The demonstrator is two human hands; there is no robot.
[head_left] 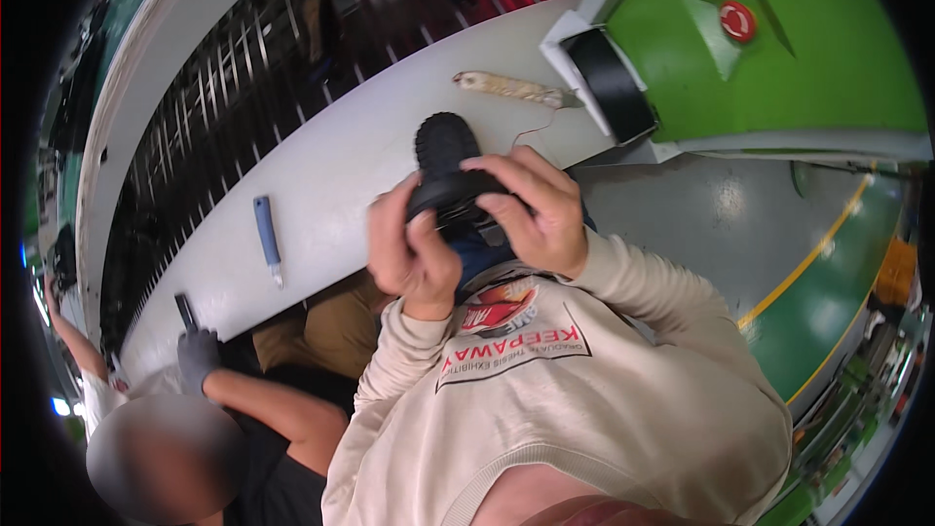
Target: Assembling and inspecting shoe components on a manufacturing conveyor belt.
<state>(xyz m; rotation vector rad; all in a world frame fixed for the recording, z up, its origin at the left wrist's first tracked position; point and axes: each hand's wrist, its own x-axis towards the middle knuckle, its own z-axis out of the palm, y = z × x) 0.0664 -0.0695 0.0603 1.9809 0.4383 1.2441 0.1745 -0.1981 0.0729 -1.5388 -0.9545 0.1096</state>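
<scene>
Step in hand reads as two-handed handling of the black shoe sole (443,144), just off view centre toward 12, over the near edge of the white worktable (336,170). I have my left hand (409,253) grasping its 8 o'clock side and my right hand (541,214) grasping the 3 o'clock side, thumb and fingers curled in. Can't tell if I'm flexing it or just steadying it. My call: next move wants even pressure from both sides. Blue-handled tool (266,234) at 9 and cream wrapped stick (511,88) between 12 and 1 lie loose on the table. Sole looks matte and rubbery, rounded end toward 12, chunky lugs round the rim; near end partly hidden by fingers, shape unclear there
</scene>
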